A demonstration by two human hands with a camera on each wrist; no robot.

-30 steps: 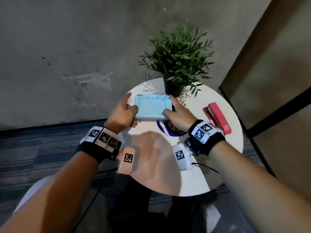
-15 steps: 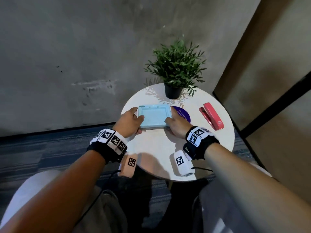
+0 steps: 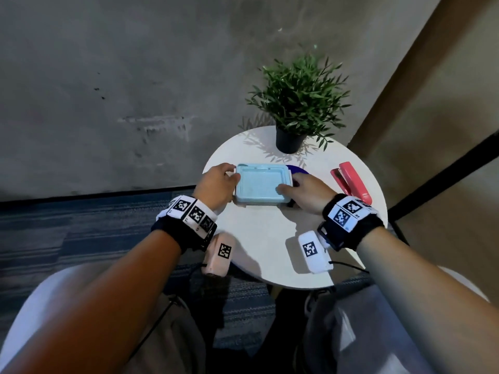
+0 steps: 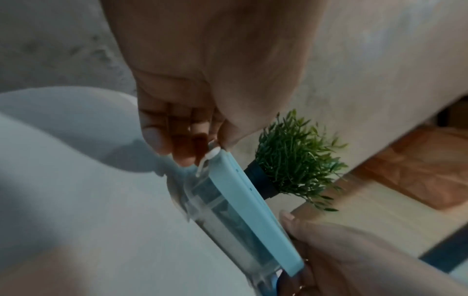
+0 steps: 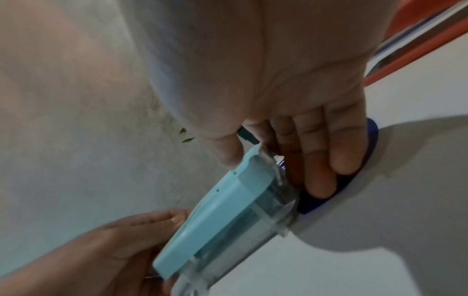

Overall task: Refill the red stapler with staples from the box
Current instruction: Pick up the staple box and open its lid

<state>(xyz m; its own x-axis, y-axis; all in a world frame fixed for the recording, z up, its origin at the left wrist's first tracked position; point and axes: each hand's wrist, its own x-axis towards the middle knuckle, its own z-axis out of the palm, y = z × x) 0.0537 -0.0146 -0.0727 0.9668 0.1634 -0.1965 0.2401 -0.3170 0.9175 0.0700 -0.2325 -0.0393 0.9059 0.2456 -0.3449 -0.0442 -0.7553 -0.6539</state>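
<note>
The box (image 3: 261, 184) has a pale blue lid and a clear body, and it rests on the round white table (image 3: 270, 238). My left hand (image 3: 218, 182) grips its left end, with the fingertips (image 4: 177, 144) curled at the white latch of the box (image 4: 253, 210). My right hand (image 3: 305, 190) holds the right end. Its thumb lies on the lid of the box (image 5: 222, 210) and its fingers (image 5: 319, 160) lie along the side. The red stapler (image 3: 352, 182) lies closed at the table's right, apart from both hands. The box's contents are hidden.
A potted green plant (image 3: 297, 103) stands at the back of the table. A dark blue disc (image 3: 297, 170) lies partly under the box's right end. The table edge is close on every side. A concrete wall is behind and carpet is to the left.
Both hands have brought the box down from in front of the plant pot onto the table and nearer to me. The stapler has not moved.
</note>
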